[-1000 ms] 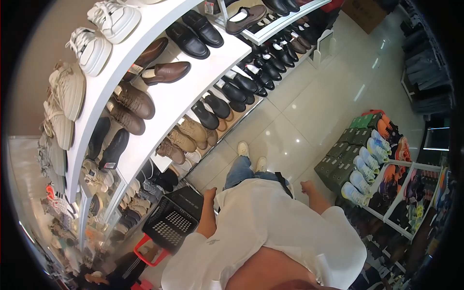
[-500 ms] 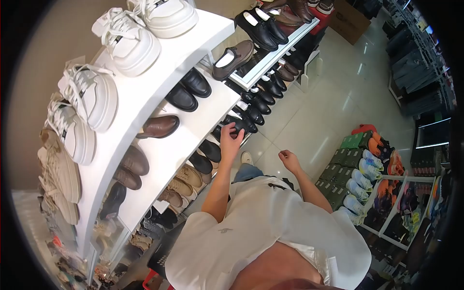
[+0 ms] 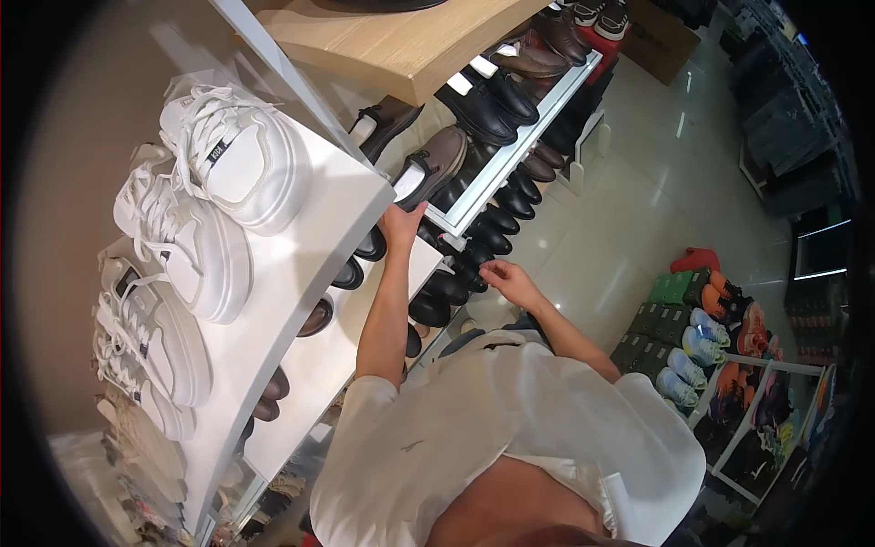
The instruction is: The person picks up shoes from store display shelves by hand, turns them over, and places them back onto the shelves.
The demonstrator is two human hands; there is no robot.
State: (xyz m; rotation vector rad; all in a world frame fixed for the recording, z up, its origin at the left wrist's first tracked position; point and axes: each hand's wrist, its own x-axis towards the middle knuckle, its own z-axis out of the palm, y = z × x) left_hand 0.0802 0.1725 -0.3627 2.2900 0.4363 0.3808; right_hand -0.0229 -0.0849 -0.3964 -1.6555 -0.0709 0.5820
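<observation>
My left hand (image 3: 403, 224) reaches to the heel of a grey-brown slip-on shoe (image 3: 440, 157) with a white insole, on the end of the white-edged shelf. Its fingers close on the heel and are partly hidden. My right hand (image 3: 512, 283) hovers lower and further right, fingers curled together with nothing seen in them. Closest to it in view is a row of black shoes (image 3: 492, 235) under the shelf. A dark brown shoe (image 3: 385, 123) sits just left of the grey-brown one.
White sneakers (image 3: 252, 169) line a white upper shelf (image 3: 301, 251) on my left. A wooden shelf (image 3: 392, 41) juts out ahead. Boxes (image 3: 661, 328) and bright running shoes (image 3: 702, 342) are stacked on the right, beyond the tiled floor (image 3: 602, 228).
My left hand has moved forward and up from above the black shoes to the grey-brown shoe. My right hand has shifted left. The view has moved forward, bringing the wooden shelf in.
</observation>
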